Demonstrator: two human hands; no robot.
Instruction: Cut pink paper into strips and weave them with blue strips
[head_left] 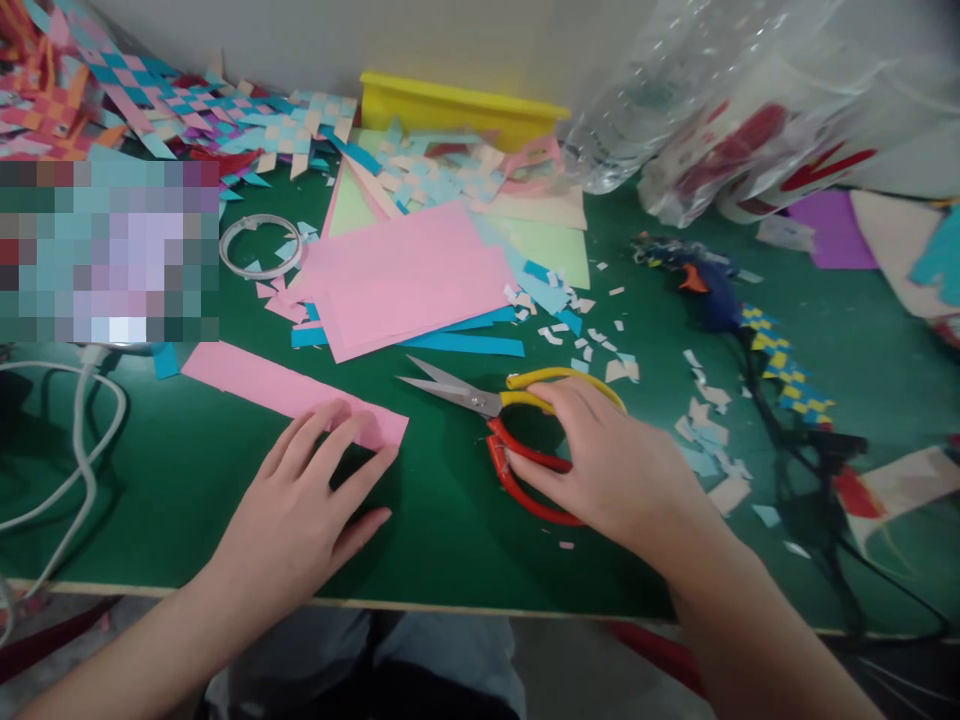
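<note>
My right hand (600, 450) is closed round the handles of a pair of scissors (480, 398), one handle yellow and the other red. The blades point left and stand slightly apart, with nothing between them. My left hand (315, 490) rests with its fingers spread over the right end of a folded-looking pink paper strip (259, 380), fingertips on the paper. Behind both hands lies a stack of pink paper sheets (412, 275), with blue paper strips (472, 345) sticking out below it.
Small paper scraps (705, 430) litter the green table (450, 560). A roll of tape (261, 247) lies left of the pink stack. White cables (82, 440) run along the left side, black ones on the right. Plastic-wrapped cups (795, 130) stand at the back right; woven paper pieces (187, 105) pile up at the back left.
</note>
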